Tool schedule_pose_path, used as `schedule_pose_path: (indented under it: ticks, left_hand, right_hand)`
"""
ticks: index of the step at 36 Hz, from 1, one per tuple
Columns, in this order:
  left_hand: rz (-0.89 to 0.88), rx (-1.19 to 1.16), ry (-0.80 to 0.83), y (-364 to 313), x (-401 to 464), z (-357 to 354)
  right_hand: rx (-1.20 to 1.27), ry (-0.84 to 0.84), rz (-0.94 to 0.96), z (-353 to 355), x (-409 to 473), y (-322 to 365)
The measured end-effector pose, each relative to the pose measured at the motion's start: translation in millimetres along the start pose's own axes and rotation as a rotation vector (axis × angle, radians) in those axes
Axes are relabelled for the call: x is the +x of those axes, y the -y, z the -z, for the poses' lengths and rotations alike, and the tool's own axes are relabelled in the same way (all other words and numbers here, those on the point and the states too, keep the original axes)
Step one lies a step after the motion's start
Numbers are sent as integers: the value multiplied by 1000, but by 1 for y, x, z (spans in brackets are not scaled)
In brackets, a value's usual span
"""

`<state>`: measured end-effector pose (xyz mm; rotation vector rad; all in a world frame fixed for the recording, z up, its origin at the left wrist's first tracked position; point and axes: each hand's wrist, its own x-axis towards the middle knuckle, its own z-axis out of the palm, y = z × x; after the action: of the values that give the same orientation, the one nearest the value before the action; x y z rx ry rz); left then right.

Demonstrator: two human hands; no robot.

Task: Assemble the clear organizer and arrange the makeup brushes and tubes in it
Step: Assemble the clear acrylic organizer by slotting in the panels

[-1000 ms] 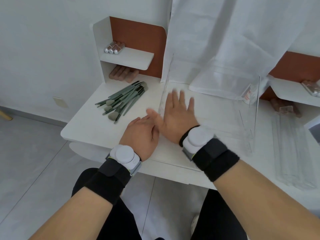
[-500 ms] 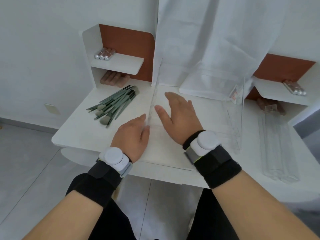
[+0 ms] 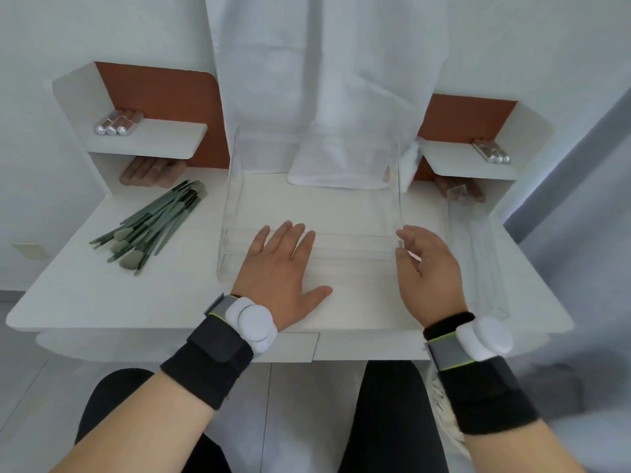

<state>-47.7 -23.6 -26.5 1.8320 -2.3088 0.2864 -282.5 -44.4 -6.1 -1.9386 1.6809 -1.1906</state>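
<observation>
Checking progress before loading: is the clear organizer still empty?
Empty. The clear organizer holds nothing; the makeup brushes lie on the desk beside it.
</observation>
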Motion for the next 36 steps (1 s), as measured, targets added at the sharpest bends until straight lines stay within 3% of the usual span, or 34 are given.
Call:
schedule_pose_path:
  ticks: [9, 16, 22, 28, 32, 36]
  left_hand:
    - [-8, -40, -18, 5, 2, -5]
    - [-9, -51, -21, 4, 4, -4]
    - [-15, -79, 22, -12, 9, 5]
    - [-203, -209, -99, -88, 33, 20]
    - [-404, -297, -65, -144, 45, 16]
    - [-482, -279, -2, -178, 51, 4]
  right_hand:
    - [-40, 77, 8, -1, -6, -11]
    - [47, -19, 22, 24, -4, -13]
    - [-169, -114, 25, 53, -3, -33]
    - [-298, -148, -92, 81, -8, -68]
    - [-323, -98, -185, 89, -12, -88]
    - [-286, -119, -200, 89, -13, -93]
